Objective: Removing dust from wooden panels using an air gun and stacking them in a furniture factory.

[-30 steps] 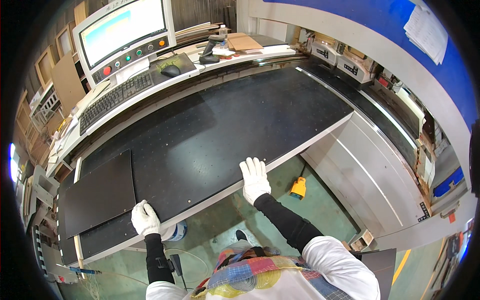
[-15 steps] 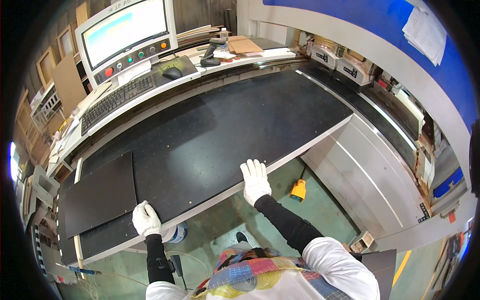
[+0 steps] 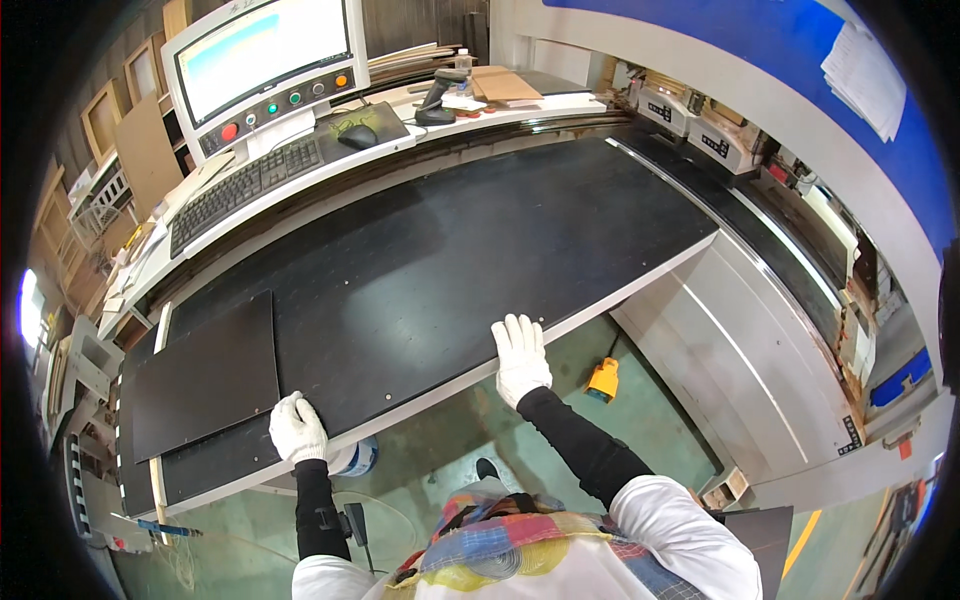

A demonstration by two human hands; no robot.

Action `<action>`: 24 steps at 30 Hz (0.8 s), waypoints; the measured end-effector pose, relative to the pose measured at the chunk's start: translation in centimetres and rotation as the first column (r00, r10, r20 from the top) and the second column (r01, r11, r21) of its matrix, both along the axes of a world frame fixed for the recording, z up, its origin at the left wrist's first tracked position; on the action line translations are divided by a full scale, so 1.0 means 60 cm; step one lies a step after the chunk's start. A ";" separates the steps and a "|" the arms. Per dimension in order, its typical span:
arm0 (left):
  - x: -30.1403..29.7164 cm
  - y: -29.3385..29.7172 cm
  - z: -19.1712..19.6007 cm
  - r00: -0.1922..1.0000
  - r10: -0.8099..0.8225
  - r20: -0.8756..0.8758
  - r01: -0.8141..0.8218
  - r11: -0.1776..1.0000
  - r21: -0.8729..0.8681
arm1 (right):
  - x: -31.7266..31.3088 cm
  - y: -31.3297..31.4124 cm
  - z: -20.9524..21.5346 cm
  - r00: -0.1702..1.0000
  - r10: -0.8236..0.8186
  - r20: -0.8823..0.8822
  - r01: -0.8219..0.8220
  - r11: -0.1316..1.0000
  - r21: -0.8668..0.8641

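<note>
A long black work table [image 3: 450,250] with a pale edge stretches across in front of me. My right hand [image 3: 522,360], in a white glove, lies on its near edge with the fingers stretched out; it holds nothing. On the table's left end lies a flat dark rectangular panel [image 3: 210,375]. My left hand [image 3: 298,427], also gloved in white, rests on the near edge beside the panel's right near corner. Its fingers are bent and pressed together, and what is under them is hidden.
Beyond the table, a ledge carries a monitor [image 3: 265,60] with coloured buttons, a keyboard [image 3: 250,190], a mouse [image 3: 357,137] and a handheld scanner [image 3: 440,98]. A grey machine [image 3: 740,340] stands at right. On the floor are a yellow foot pedal [image 3: 602,380] and a bucket [image 3: 360,458].
The whole view has shifted slightly, moving the scene a little to the right. Both hands keep their places on the table edge, and the panel lies as before.
</note>
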State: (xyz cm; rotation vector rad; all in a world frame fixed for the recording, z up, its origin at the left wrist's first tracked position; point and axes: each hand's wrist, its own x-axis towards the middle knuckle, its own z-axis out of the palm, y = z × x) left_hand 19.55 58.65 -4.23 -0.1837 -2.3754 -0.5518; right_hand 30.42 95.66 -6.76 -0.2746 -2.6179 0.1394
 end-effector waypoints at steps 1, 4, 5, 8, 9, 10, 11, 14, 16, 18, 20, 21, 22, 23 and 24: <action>0.000 -0.002 0.000 1.000 0.009 -0.008 -0.009 1.000 -0.006 | -0.002 -0.003 0.000 1.000 0.005 0.002 -0.005 1.000 -0.001; -0.001 0.002 0.000 1.000 0.005 -0.009 -0.005 1.000 0.004 | -0.002 0.000 -0.003 1.000 0.009 -0.004 -0.009 1.000 -0.016; -0.001 0.002 0.000 1.000 -0.005 -0.007 0.005 1.000 0.015 | -0.002 0.001 -0.004 1.000 0.005 -0.007 -0.005 1.000 -0.014; -0.003 -0.003 -0.007 0.999 0.009 -0.035 -0.009 1.000 -0.012 | -0.004 -0.001 -0.004 1.000 0.006 -0.012 -0.006 1.000 -0.021; -0.003 -0.004 -0.007 0.999 0.009 -0.035 -0.010 1.000 -0.012 | -0.004 -0.001 -0.004 1.000 0.006 -0.012 -0.007 0.999 -0.031; -0.003 -0.005 -0.006 1.000 0.009 -0.027 -0.009 1.000 -0.007 | -0.005 -0.002 -0.003 1.000 0.007 -0.011 -0.007 0.999 -0.031; -0.003 -0.005 -0.006 1.000 0.007 -0.019 -0.007 1.000 -0.002 | -0.005 -0.001 -0.003 1.000 0.009 -0.013 -0.010 0.999 -0.036; -0.004 -0.006 -0.010 0.999 0.015 -0.032 -0.016 1.000 -0.017 | -0.003 -0.001 -0.004 1.000 0.012 -0.018 -0.013 0.999 -0.048; -0.002 -0.005 -0.009 1.000 0.012 -0.026 -0.012 1.000 -0.015 | -0.002 -0.001 -0.005 1.000 0.013 -0.022 -0.014 0.998 -0.056; -0.001 -0.004 -0.008 1.000 0.009 -0.020 -0.010 1.000 -0.014 | -0.002 0.000 -0.006 0.999 0.013 -0.030 -0.014 0.999 -0.051; -0.001 -0.003 -0.008 1.000 0.012 -0.014 -0.012 1.000 -0.016 | -0.001 0.000 -0.006 0.999 0.012 -0.053 -0.015 0.998 -0.054; -0.001 -0.003 -0.008 1.000 0.013 -0.014 -0.013 1.000 -0.018 | -0.001 -0.001 -0.005 0.997 0.012 -0.076 -0.016 0.998 -0.057; 0.000 -0.003 -0.007 1.000 0.010 -0.008 -0.010 1.000 -0.008 | -0.001 -0.001 -0.004 0.997 0.013 -0.075 -0.018 0.998 -0.058; 0.001 -0.003 -0.007 1.000 0.008 -0.001 -0.008 1.000 0.001 | -0.001 -0.002 -0.002 0.997 0.017 -0.079 -0.021 0.998 -0.055; 0.001 -0.003 -0.007 1.000 0.012 0.002 -0.012 1.000 0.000 | -0.001 -0.003 0.001 0.996 0.021 -0.082 -0.026 0.998 -0.051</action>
